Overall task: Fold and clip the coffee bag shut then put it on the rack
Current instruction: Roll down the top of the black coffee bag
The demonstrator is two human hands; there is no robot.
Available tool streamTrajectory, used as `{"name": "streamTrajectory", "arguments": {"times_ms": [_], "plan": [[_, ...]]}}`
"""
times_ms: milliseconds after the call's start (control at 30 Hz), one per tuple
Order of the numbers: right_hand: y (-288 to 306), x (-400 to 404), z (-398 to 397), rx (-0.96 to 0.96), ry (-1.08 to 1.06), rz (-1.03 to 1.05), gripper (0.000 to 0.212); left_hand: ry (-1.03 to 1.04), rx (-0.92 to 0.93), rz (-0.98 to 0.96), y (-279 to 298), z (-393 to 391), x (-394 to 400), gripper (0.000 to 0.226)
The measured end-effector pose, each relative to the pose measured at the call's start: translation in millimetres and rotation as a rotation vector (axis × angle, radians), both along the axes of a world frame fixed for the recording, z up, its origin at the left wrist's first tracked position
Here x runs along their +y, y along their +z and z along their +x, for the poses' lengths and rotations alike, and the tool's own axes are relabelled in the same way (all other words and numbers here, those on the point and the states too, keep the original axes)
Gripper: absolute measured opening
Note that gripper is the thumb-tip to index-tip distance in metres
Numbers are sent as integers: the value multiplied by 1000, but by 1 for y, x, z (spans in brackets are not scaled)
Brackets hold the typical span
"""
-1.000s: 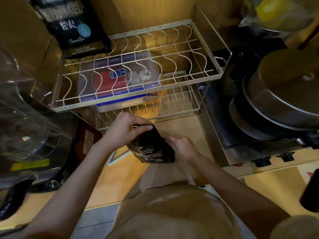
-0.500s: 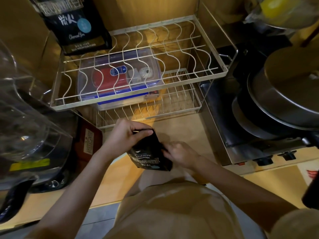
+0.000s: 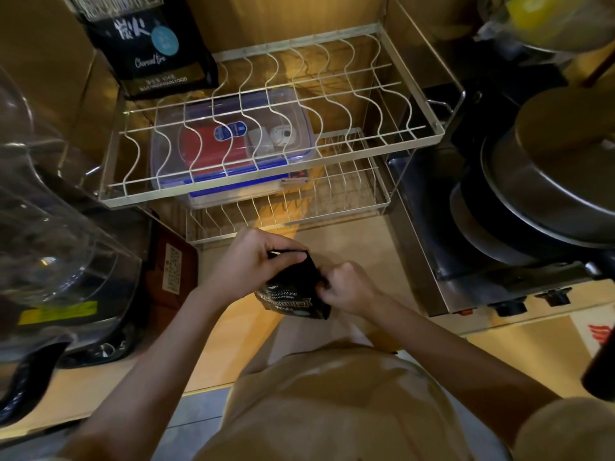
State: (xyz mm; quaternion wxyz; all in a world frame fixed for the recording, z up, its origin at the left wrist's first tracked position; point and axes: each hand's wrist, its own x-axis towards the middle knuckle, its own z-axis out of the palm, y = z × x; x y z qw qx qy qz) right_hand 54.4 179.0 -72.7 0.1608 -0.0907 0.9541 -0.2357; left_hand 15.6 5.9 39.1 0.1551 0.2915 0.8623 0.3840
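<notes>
Right now I am folding: my left hand point(image 3: 253, 261) pinches the top of the coffee bag point(image 3: 293, 287) above the tabletop point(image 3: 352, 241), my right hand point(image 3: 346, 287) grips its side. Possibly no clip yet; clipping follows, then the rack point(image 3: 412, 94).

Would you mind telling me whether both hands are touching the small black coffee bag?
Touching. The head view shows the left hand pinching the top of the small coffee bag, and the right hand gripping its right edge.
</notes>
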Motion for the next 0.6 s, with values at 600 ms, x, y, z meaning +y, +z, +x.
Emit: {"name": "streamTrajectory", "arguments": {"times_ms": [600], "plan": [[-23, 12, 12, 84, -269, -340, 22, 111, 101, 18, 0, 12, 8, 18]]}}
